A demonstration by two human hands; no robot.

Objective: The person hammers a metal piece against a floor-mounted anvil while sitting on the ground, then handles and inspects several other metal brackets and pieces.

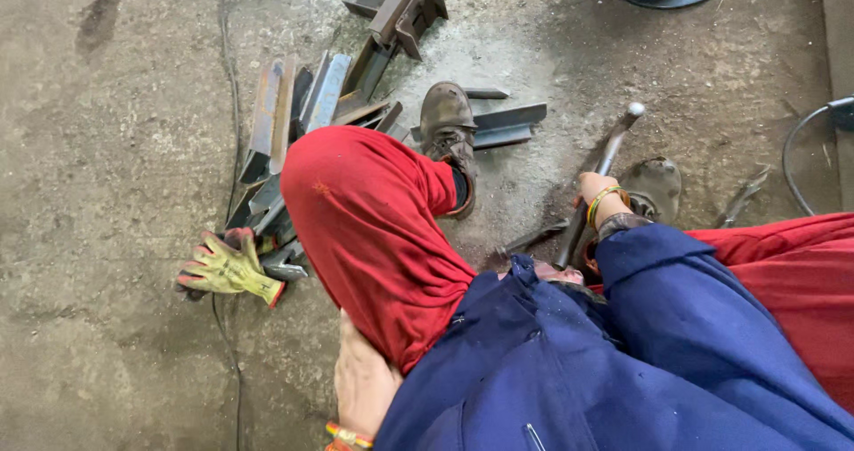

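The right hand [594, 187] is wrapped around a long metal rod [598, 173] with a round knob on top. Its fingers are pressed tight around the rod, near the middle. The rod leans up and away from the fingers, and its low end goes down to the floor [116, 113], close to a flat metal strip [532, 237] lying just below the fingers.

The left hand [360, 384] rests against the red trouser leg [369, 220], low in the picture. It holds nothing that I can see, but I cannot tell how its fingers lie, because the leg hides them.

Both hands are bare. A yellow glove [227, 269] lies on the floor, well away from both hands, beside a pile of cut steel pieces [294, 117].

What could go wrong? The rod could slip in the bare fingers, since metal is smooth and hard. Then the low end might skid and pinch the fingers or hit the brown boot [447, 122], which sits on a steel bar [503, 126] not far from the rod. The steel pieces look to have sharp edges, so a bare hand reaching there could get cut. A black cable [801, 153] curls on the floor to the right of the fingers, and a pair of pliers [743, 197] lies near it. A foot could catch on them and make the person trip.
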